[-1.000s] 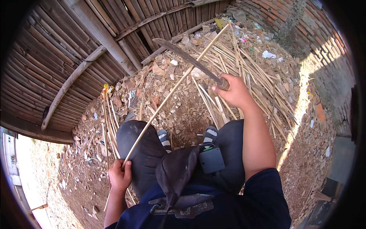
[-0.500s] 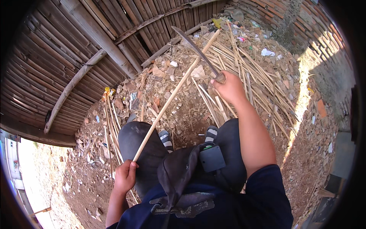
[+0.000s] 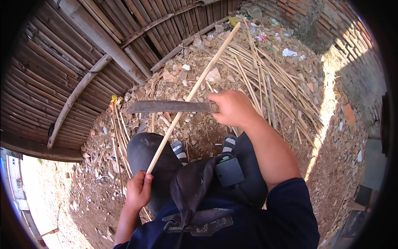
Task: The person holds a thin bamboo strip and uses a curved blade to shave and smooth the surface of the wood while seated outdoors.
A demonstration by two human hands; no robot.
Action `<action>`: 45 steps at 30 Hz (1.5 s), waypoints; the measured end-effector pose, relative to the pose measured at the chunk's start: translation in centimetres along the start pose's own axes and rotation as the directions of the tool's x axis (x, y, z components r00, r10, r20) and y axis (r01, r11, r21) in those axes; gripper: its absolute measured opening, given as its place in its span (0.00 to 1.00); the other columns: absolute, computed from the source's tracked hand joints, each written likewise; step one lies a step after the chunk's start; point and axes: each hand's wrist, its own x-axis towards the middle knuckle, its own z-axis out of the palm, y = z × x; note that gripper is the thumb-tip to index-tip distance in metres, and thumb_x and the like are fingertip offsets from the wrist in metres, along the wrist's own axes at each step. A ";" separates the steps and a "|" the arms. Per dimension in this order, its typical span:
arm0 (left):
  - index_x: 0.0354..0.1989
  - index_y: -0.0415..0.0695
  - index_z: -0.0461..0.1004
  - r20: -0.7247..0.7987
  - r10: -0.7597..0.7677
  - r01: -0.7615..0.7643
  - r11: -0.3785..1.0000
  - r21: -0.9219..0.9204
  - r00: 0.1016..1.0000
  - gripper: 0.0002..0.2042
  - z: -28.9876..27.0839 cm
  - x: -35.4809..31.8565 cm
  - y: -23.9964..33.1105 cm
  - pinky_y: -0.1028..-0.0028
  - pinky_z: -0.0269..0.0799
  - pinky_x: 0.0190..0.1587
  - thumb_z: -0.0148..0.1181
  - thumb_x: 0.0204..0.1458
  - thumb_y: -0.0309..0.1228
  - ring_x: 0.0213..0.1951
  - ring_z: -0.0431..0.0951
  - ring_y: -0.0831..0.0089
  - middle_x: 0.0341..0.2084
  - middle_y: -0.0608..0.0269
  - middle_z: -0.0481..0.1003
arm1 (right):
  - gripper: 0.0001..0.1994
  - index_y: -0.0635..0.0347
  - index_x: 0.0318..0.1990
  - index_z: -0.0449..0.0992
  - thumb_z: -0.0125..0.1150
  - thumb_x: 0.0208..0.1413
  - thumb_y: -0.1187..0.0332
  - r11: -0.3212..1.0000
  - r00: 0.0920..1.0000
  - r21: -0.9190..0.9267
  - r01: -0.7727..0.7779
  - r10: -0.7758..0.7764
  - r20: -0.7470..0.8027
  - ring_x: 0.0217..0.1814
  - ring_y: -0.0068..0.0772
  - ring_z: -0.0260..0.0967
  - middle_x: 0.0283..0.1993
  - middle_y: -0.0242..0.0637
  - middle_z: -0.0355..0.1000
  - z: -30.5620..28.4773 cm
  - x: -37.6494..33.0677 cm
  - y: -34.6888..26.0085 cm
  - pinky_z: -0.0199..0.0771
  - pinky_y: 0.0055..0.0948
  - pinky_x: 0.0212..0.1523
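Here's the pale strip (image 3: 202, 77), slanting up from beside the person's left knee (image 3: 143, 144) towards the rubble ahead! The left hand (image 3: 139, 189) has its lower end, fingers curled round it, thumb on top. And across the strip lies the machete (image 3: 166, 107), blade level, pointing left; whether steel touches wood, I can't tell from this angle. The right hand (image 3: 233, 108) has the handle, fingers wrapped firmly about it. Beneath, two striped feet (image 3: 179, 152) are planted on dirt, a dark flat box (image 3: 229, 172) hanging at the lap. Further out, a loose pile of strips (image 3: 280, 97) spreads to the right, a thinner bunch (image 3: 117, 137) stands left, and a slatted wall (image 3: 45, 91) faces sunlit brickwork (image 3: 352, 43).
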 end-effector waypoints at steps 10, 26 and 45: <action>0.38 0.37 0.72 -0.027 -0.035 0.037 0.998 0.043 0.999 0.12 -0.8 -0.8 1.4 0.63 0.71 0.26 0.63 0.61 0.35 0.22 0.79 0.58 0.19 0.53 0.75 | 0.16 0.54 0.44 0.81 0.71 0.51 0.57 0.983 0.983 0.039 -0.182 0.180 0.044 0.38 0.58 0.76 0.31 0.49 0.77 0.2 0.4 2.4 0.74 0.51 0.39; 0.40 0.41 0.74 -0.132 -0.157 0.185 0.952 0.245 0.979 0.08 -1.4 -10.9 -6.5 0.62 0.76 0.30 0.63 0.60 0.32 0.27 0.82 0.54 0.25 0.54 0.80 | 0.16 0.50 0.47 0.81 0.69 0.52 0.57 0.991 0.916 -0.047 -0.128 0.136 0.378 0.47 0.53 0.78 0.41 0.46 0.80 1.7 1.0 0.1 0.78 0.50 0.48; 0.38 0.40 0.71 0.039 -0.102 0.087 0.958 0.275 0.994 0.12 -0.3 -8.3 -5.8 0.49 0.70 0.27 0.52 0.68 0.37 0.25 0.77 0.38 0.20 0.43 0.74 | 0.18 0.53 0.48 0.80 0.70 0.53 0.56 0.993 0.911 0.010 -0.121 0.107 0.397 0.49 0.55 0.78 0.43 0.50 0.79 2.1 1.0 0.1 0.77 0.50 0.50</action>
